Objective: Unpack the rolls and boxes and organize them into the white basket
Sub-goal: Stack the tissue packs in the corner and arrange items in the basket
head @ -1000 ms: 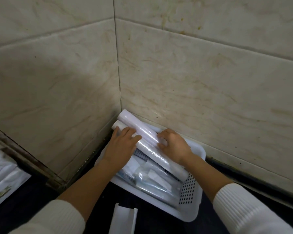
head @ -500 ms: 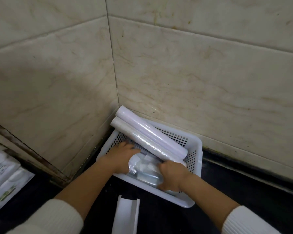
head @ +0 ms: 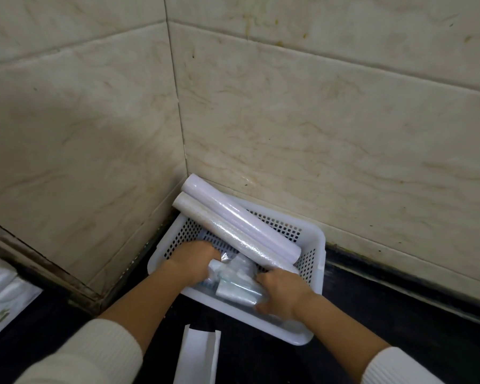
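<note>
- White basket [head: 317, 245] on dark surface [head: 399, 314], in tiled corner.
- 2 rolls [head: 233, 225] lie side by side across it, far ends over rim.
- Left hand [head: 193, 261] & right hand [head: 283, 293] both inside, curled on plastic-wrapped packs [head: 236, 281].
- White paper [head: 197, 356] just in front of basket.

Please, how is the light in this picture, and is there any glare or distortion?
Head view: dim, soft light; dark counter loses detail; glare streaks on the two rolls and the plastic-wrapped packs between both hands; wide-angle lens bends the wall tile lines; hands slightly soft.
</note>
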A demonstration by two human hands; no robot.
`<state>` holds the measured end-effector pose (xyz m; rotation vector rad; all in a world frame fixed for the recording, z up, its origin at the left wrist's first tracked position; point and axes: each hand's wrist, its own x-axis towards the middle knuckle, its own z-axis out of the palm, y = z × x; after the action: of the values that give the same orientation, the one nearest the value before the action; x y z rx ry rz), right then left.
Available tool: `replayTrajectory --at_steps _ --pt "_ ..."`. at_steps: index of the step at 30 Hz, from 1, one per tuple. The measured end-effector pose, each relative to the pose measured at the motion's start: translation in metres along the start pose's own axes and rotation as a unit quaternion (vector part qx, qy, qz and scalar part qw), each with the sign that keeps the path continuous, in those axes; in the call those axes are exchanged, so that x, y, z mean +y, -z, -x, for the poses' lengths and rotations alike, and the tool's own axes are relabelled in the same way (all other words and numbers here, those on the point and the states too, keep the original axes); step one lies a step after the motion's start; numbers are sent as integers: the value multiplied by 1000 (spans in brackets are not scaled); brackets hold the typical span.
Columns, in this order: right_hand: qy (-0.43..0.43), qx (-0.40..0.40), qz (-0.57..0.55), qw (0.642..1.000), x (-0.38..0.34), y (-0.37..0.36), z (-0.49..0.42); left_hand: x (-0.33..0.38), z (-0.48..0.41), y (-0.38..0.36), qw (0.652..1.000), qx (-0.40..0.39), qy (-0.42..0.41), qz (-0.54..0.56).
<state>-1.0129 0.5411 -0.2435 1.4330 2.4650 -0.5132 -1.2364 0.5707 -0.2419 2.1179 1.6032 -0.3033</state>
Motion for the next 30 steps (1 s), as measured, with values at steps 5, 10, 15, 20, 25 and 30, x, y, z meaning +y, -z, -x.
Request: replayTrajectory --at_steps 5,10,15,20,25,30 --pt "-6 21 5 1000 -4 0 -2 0 2 0 1000 -7 9 -9" --pt "-30 -17 -62 997 1 5 5 -2 5 1 999 -5 22 37" --pt "-28 -15 -111 993 3 18 8 -4 8 0 996 -14 25 88" --pt "-20 72 -235 969 22 78 17 1 14 4 986 -47 -4 161" --pt "-50 164 -259 951 32 101 24 42 10 -5 974 -90 -39 202" --pt "-85 164 -231 955 25 87 23 75 9 -15 976 -94 -39 195"
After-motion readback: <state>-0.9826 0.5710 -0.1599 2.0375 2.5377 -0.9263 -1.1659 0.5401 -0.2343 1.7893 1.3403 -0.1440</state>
